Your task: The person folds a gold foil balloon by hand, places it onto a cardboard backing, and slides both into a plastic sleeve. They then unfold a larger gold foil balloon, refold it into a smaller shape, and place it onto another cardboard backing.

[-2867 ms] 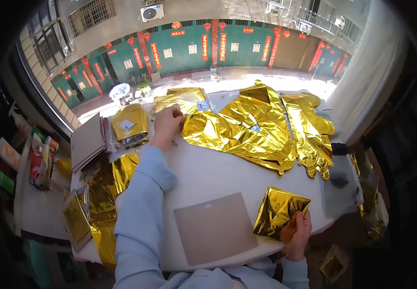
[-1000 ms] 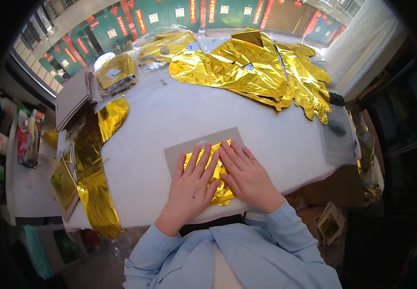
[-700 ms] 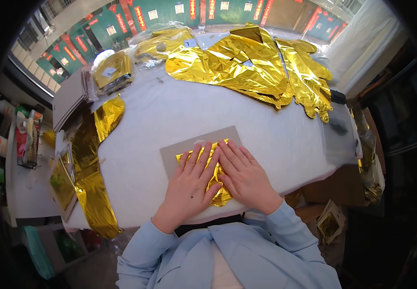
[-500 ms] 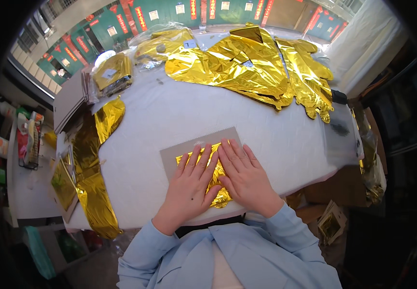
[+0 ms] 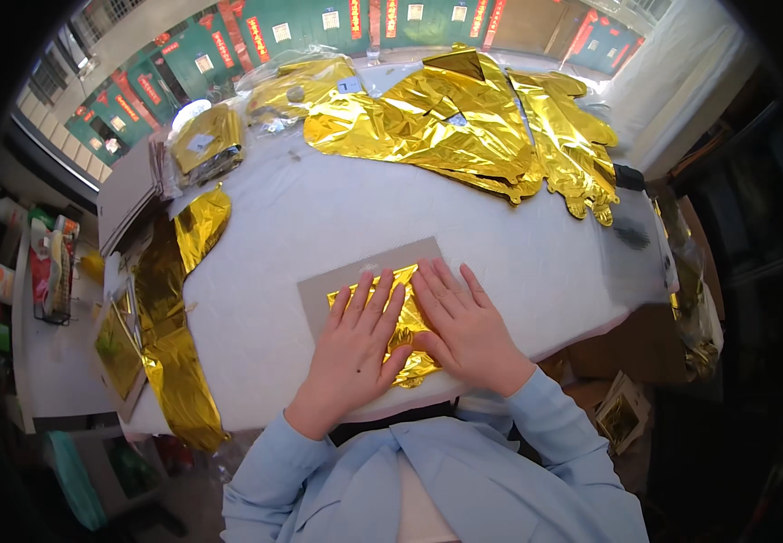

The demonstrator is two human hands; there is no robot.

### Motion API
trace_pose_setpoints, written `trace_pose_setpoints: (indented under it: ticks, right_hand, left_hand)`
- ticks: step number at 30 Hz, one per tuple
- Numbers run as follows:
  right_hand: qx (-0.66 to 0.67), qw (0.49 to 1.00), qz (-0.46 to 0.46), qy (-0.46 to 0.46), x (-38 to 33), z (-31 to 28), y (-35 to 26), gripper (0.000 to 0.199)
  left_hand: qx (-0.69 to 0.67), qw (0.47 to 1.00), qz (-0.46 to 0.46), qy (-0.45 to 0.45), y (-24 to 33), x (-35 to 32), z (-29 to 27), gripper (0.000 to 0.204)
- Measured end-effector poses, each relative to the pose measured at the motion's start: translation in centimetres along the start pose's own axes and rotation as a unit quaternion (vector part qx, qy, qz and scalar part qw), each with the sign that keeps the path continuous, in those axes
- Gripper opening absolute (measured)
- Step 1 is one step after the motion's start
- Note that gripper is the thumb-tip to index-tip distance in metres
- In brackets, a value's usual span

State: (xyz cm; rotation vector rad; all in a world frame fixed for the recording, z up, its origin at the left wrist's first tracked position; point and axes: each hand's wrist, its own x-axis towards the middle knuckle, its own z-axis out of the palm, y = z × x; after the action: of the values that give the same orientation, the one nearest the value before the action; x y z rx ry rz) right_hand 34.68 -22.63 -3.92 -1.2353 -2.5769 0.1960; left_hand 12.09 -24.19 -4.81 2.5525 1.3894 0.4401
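A folded piece of gold foil (image 5: 407, 319) lies on a grey card (image 5: 323, 280) near the table's front edge. Flat on the foil's left part rests my left hand (image 5: 352, 339), fingers stretched out. My right hand (image 5: 465, 324) lies on its right side, the fingers extended and slightly spread. Between the two hands a crinkled strip of foil shows, with a small scalloped end at the bottom. Much of the foil and the card's lower part is hidden under my hands.
Large flat gold foil balloons (image 5: 427, 118) spread across the table's far side. A long gold foil piece (image 5: 170, 335) hangs over the left edge, below stacked grey cards (image 5: 133, 195) and a clear bag of folded foil (image 5: 208, 145). A white cloth (image 5: 256, 226) covers the table.
My right hand has shifted slightly to the right, so the gap between the hands is wider and shows more foil. My left hand has barely moved.
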Motion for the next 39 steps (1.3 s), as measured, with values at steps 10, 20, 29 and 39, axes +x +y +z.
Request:
trace_pose_setpoints:
  ticks: [10,20,29,39]
  right_hand:
    - [-0.017,0.977,-0.178,0.116,-4.2,-1.5,1.6,0.028]
    - [0.016,0.977,-0.2,0.078,-1.2,-3.9,1.6,0.029]
    - [0.044,0.981,-0.185,0.029,-1.7,-3.8,2.3,0.023]
    - [0.064,0.94,-0.25,0.223,-1.9,-2.8,1.0,0.024]
  left_hand:
    - [-0.008,1.0,-0.011,-0.011,-0.1,-0.2,-0.1,0.073]
    - [-0.029,0.999,-0.002,-0.023,0.1,-0.2,-1.2,0.11]
    - [-0.015,0.999,-0.012,-0.04,-0.1,-0.1,-0.8,0.111]
    - [-0.023,0.999,-0.002,-0.041,-0.3,-0.1,-1.3,0.091]
